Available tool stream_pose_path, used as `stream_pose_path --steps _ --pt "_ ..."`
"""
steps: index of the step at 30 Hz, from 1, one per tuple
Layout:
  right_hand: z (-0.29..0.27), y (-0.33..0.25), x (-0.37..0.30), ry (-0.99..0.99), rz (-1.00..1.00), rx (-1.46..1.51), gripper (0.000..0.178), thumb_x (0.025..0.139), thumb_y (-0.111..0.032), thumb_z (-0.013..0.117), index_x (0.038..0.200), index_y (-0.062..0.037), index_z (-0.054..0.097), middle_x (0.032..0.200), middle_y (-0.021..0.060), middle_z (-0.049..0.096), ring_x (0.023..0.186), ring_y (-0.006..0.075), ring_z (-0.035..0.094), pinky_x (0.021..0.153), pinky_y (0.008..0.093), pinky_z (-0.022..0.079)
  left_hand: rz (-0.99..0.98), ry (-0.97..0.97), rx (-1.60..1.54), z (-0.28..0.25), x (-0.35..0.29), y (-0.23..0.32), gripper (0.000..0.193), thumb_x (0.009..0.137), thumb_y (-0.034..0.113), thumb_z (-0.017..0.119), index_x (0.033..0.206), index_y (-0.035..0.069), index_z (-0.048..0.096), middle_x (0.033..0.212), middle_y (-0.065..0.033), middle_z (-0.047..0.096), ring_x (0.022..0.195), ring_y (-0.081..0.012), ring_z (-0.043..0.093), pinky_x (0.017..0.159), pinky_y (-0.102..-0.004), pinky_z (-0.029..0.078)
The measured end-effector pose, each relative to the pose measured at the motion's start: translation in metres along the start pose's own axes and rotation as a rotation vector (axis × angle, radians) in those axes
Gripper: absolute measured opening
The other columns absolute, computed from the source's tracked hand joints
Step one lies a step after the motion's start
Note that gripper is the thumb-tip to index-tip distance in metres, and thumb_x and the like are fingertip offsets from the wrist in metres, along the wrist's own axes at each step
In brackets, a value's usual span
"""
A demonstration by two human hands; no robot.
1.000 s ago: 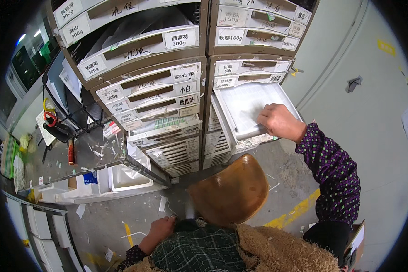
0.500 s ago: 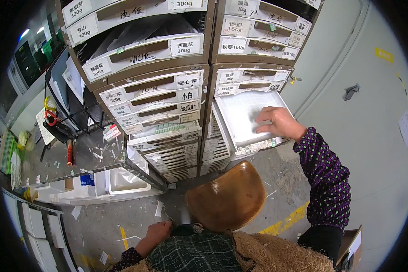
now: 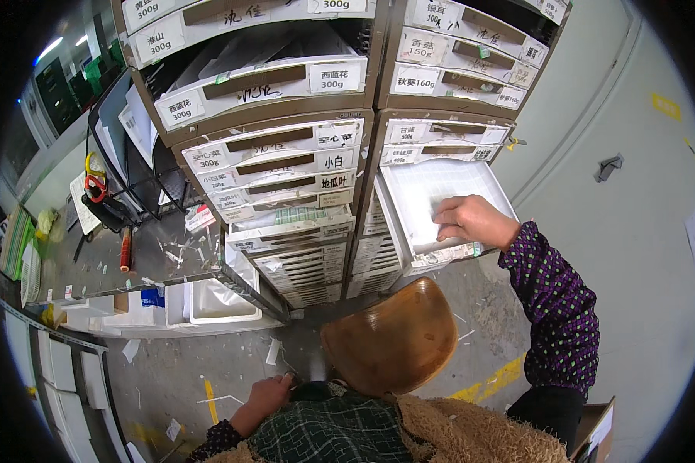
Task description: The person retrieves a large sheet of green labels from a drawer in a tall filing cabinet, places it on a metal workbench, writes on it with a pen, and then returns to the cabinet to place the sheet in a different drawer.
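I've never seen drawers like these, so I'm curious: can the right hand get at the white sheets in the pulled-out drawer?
Most likely yes: the pulled-out drawer is open on top, the right hand is at or just above the white sheets, and nothing else visibly blocks it.

Red cylinder [image 3: 126, 251] near the tabletop's [image 3: 85, 270] front edge; paper scraps [image 3: 175, 255] by its front right corner; black file rack [image 3: 170, 179] behind.

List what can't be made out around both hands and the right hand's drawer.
Head view:
Right hand: any contact with the white sheets, hidden beneath the hand.
Pulled-out drawer: back end, covered by the drawer above.
Left hand: palm side, hidden by its own back.
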State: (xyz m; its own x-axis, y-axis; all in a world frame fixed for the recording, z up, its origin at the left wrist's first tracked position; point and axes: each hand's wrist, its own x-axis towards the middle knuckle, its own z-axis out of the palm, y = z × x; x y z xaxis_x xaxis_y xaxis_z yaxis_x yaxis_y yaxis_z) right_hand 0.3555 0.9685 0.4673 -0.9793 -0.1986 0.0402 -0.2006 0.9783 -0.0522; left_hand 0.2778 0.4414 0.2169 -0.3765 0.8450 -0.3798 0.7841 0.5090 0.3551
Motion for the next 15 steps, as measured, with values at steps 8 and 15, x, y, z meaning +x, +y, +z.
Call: stream_pose_path --steps 8,15 --pt "0.001 -0.011 0.000 0.276 -0.194 -0.206 0.019 0.078 -0.010 0.065 0.094 0.0004 0.064 0.085 0.0112 0.063 0.079 0.0287 0.064 0.069 0.0384 0.053 0.007 0.028 0.019 0.000 0.003 0.008 0.022 0.088 0.030 0.060 0.099 0.013 0.054 0.087 -0.0112 0.062 0.076 -0.0355 0.065 0.057 -0.0509 0.050" --pt "0.007 -0.009 -0.009 0.333 -0.098 -0.244 0.013 0.074 -0.008 0.066 0.083 -0.0010 0.060 0.080 0.0108 0.060 0.074 0.0293 0.062 0.063 0.0404 0.051 0.041 0.015 0.028 -0.001 0.007 0.011 0.023 0.086 0.029 0.062 0.099 0.011 0.055 0.088 -0.0121 0.064 0.077 -0.0348 0.066 0.058 -0.0498 0.051"
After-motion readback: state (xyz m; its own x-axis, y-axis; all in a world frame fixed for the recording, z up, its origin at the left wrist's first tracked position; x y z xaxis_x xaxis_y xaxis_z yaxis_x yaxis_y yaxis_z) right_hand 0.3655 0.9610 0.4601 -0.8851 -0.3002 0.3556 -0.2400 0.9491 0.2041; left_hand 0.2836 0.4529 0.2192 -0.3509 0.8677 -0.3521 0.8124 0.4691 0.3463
